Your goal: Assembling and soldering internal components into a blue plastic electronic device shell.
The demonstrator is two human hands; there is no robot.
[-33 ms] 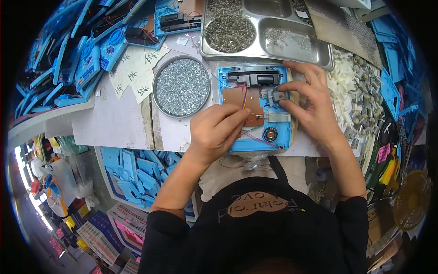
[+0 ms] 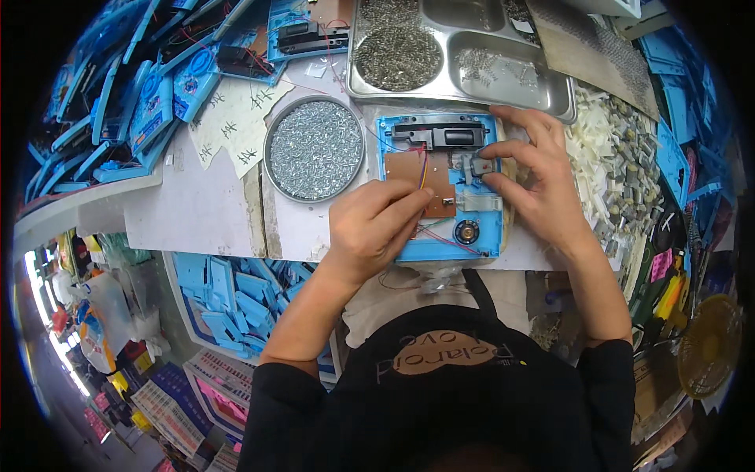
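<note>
A blue plastic housing (image 2: pixel 493 224) lies open before me, with a brown circuit board (image 2: pixel 403 167), a black slotted module (image 2: pixel 460 138) and a small round speaker (image 2: pixel 467 231) inside. My left hand (image 2: pixel 376 224) is closed, its fingertips pressed together at the board beside thin coloured wires (image 2: pixel 425 169); what they hold, if anything, is hidden. At the housing's right side, my right hand (image 2: pixel 543 177) has thumb and index finger on a small grey plastic part (image 2: pixel 474 166). A clear-grey strip (image 2: pixel 478 202) sits just below that part.
Left of the housing stands a round tin of small screws (image 2: pixel 314 149). A divided metal tray (image 2: pixel 562 98) with small metal parts is behind. Blue housings (image 2: pixel 149 110) pile up at far left, more blue pieces (image 2: pixel 236 303) below. White and grey pieces (image 2: pixel 609 165) heap at right.
</note>
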